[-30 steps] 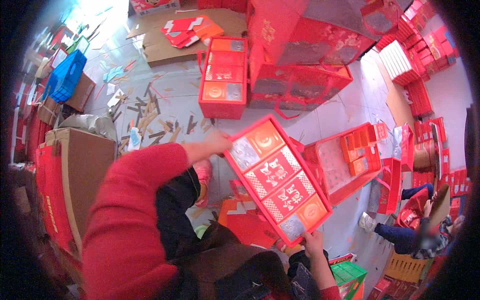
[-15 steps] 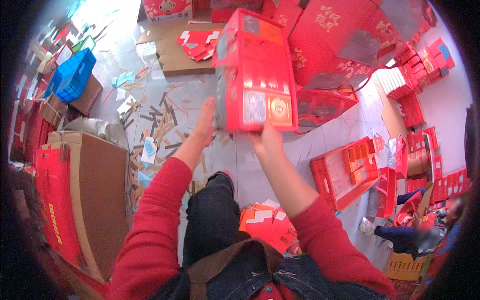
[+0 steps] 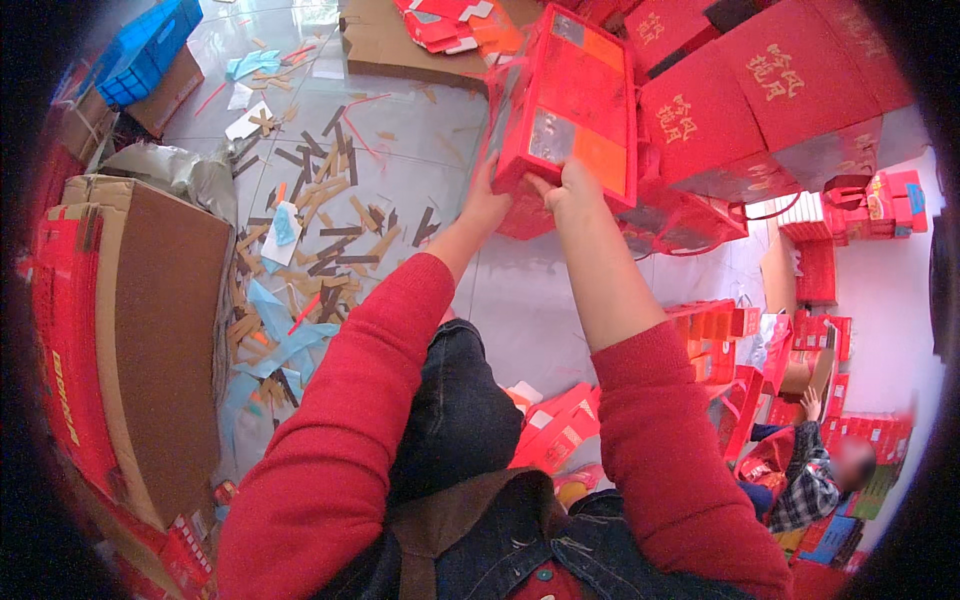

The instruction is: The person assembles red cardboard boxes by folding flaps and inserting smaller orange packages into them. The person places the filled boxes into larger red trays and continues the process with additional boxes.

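Observation:
A red gift box [image 3: 585, 90], with orange and silvery rectangular pieces showing in its upper face, is held out in front of me, tilted. My left hand [image 3: 487, 203] grips its near left corner, the fingers partly hidden by the box. My right hand [image 3: 574, 187] holds the near edge, thumb against the side and the other fingers hardly showing. Just right of the held box, a red carrier box with a rope handle [image 3: 700, 222] stands on the floor, beside a stack of large red boxes with gold lettering [image 3: 705, 130].
Cardboard strips [image 3: 335, 200] and blue scraps litter the floor to the left. A large brown carton [image 3: 170, 350] stands at the left, with a blue crate [image 3: 150, 50] behind it. Flattened red packaging [image 3: 560, 425] lies near my feet. A person [image 3: 805, 480] sits at the lower right among red boxes.
My view has shifted. Both hands have carried the gift box right and away, close against the large red boxes. My left hand now grips the box corner; earlier it was at its side.

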{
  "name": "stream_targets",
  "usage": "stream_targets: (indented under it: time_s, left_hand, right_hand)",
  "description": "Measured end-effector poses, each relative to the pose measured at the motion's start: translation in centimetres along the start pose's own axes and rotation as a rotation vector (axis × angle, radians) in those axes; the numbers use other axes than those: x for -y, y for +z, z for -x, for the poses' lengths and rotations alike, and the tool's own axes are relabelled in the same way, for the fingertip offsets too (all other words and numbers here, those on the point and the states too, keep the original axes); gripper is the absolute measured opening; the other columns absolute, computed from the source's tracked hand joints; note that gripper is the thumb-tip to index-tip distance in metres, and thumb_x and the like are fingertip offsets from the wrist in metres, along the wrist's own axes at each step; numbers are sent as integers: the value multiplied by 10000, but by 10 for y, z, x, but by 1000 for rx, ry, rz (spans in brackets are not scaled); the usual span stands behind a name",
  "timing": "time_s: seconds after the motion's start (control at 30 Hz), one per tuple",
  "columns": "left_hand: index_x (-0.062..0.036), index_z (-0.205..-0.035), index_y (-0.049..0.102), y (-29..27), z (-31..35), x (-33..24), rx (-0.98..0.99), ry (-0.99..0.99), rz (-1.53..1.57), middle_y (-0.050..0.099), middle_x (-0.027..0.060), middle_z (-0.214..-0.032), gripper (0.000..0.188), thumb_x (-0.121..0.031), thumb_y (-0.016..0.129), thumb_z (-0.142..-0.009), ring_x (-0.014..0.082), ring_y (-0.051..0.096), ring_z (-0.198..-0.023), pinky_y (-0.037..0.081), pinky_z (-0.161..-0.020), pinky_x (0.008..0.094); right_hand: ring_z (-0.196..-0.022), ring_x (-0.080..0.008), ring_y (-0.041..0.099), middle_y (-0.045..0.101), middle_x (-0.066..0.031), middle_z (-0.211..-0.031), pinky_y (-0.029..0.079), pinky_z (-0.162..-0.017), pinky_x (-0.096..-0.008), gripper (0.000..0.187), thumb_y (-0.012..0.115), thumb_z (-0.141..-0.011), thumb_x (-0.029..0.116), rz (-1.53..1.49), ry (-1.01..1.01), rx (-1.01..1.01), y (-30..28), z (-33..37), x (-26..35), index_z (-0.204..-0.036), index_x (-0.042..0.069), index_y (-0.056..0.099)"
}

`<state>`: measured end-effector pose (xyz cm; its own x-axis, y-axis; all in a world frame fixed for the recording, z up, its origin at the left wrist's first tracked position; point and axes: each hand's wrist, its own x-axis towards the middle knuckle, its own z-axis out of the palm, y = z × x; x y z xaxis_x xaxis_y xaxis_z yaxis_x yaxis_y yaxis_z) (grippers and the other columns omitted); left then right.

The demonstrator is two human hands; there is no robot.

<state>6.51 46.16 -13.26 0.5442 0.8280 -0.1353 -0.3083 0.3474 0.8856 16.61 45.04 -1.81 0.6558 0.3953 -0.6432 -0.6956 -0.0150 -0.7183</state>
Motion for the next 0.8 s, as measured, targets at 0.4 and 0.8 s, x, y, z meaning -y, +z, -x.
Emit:
stream_targets:
  time_s: [0.4, 0.8]
  left_hand:
    - [-51, -1368, 317, -71, 37, 38, -60, -44, -561, 423, 149, -1325, 643, -109, 594, -791, 251, 448, -1175, 371, -973, 349]
    - [5, -1067, 574, -38, 268, -23, 281, -435, -187, 624, 83, -976, 268, -179, 476, -899, 180, 589, -855, 481, -759, 320]
  right_hand:
    - [-973, -397, 606, 559, -248, -1127, 528, -808, -454, 465, 482, -935, 305, 201, 162, 452, -172, 99, -18, -1213, -59, 404]
    - [-745, -225, 644, 634, -122, -875, 533, -636, -331, 211, 525, -881, 198, 233, 31, -585, -639, 367, -84, -959, 5, 557]
